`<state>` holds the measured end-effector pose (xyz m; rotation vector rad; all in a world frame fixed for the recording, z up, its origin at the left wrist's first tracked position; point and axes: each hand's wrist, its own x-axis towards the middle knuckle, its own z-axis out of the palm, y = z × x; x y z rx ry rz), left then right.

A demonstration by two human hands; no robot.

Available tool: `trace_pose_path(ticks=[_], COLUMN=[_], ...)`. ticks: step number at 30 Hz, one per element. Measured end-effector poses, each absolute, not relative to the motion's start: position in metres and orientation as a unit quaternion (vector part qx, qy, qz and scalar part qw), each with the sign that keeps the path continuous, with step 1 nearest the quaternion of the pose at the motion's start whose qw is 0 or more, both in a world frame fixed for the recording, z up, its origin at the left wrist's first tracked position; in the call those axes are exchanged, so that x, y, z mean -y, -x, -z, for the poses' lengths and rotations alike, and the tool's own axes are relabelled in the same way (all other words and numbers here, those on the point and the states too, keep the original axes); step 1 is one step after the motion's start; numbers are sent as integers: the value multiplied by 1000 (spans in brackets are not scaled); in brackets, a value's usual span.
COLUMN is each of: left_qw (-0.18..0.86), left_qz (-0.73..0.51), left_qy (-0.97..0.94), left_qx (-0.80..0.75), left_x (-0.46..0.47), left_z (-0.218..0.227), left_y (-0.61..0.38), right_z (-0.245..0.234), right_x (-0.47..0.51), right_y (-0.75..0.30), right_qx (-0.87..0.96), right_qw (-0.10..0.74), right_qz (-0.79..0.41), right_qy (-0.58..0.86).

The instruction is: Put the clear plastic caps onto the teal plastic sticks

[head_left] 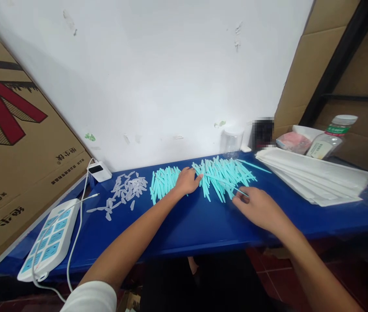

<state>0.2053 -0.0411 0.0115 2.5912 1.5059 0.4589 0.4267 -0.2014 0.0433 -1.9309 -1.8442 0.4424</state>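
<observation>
The right hand (258,208) pinched a turquoise stick (240,190) by its near end over the counter (184,234), probably because its slimness suited fingertips; the left hand (187,180), grip impossible to tell, lay between the left pile (162,184) and right pile (218,169).

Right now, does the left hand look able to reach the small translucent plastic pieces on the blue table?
Probably yes. Between the left hand and the small translucent pieces lies a low pile of slim turquoise sticks; the way over it looks free.
</observation>
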Motion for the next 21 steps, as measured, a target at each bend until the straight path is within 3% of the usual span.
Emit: trace_pose_path(ticks=[9, 17, 21], left_qw=[11, 47, 70], left_qz=[-133, -118, -120], left_qy=[-844, -853, -857], left_qx=[-520, -506, -496], left_x=[62, 78, 83], left_z=[-15, -15, -10], left_y=[-213, -216, -219], right_z=[-36, -32, -30], right_x=[192, 177, 155], right_y=[-442, -449, -434], right_qx=[693, 669, 676], right_qw=[166, 185, 143], right_qz=[-155, -68, -77], right_qy=[685, 716, 719])
